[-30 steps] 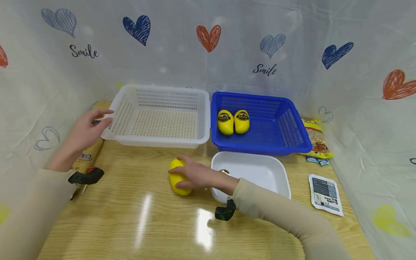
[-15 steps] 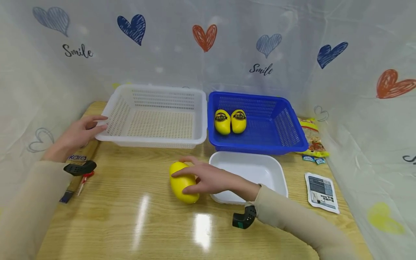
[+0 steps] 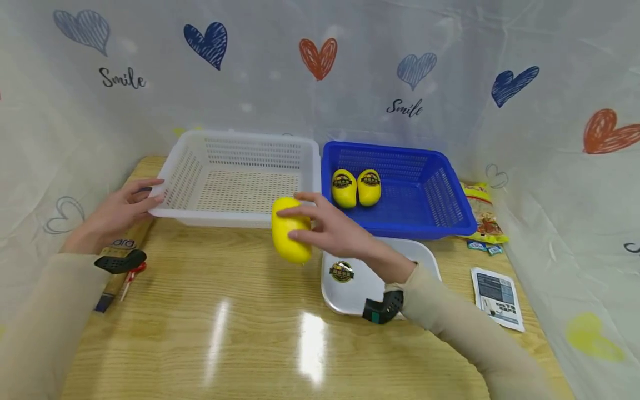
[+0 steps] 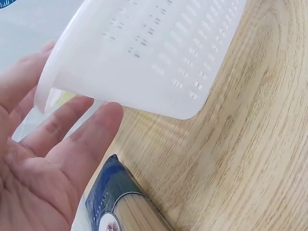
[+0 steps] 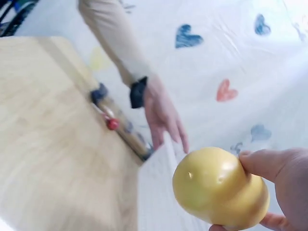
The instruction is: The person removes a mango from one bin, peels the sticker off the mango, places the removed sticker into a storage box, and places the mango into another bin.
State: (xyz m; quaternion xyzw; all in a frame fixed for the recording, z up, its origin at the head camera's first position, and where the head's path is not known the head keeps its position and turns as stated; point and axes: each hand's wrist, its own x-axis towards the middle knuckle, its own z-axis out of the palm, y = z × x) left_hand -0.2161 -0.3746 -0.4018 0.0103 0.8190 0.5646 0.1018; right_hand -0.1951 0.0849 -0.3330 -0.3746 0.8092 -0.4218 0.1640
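Note:
My right hand (image 3: 337, 228) holds a yellow mango (image 3: 290, 230) with thumb and fingers, over the front edge of the white basket (image 3: 225, 218). In the right wrist view the mango (image 5: 211, 185) has its smooth rounded end towards the camera. My left hand (image 3: 117, 208) grips the left rim of the white basket; in the left wrist view, fingertips (image 4: 113, 111) press against the basket's lower edge. Two yellow mangoes (image 3: 344, 194) with dark round stickers lie side by side in the blue basket (image 3: 410, 229). A similar sticker (image 3: 341, 271) shows in the white tray (image 3: 332, 297).
A spaghetti packet (image 4: 127, 207) lies under my left forearm, beside a red-topped thin stick (image 3: 131, 278). On the right are a yellow snack bag (image 3: 484, 214), small blue packets (image 3: 476, 245) and a flat white-and-grey pouch (image 3: 497, 297). A heart-printed curtain (image 3: 320, 94) encloses the table.
My right hand has closed round the mango, lifted it off the table and moved it towards the white basket. My left hand has settled onto that basket's rim.

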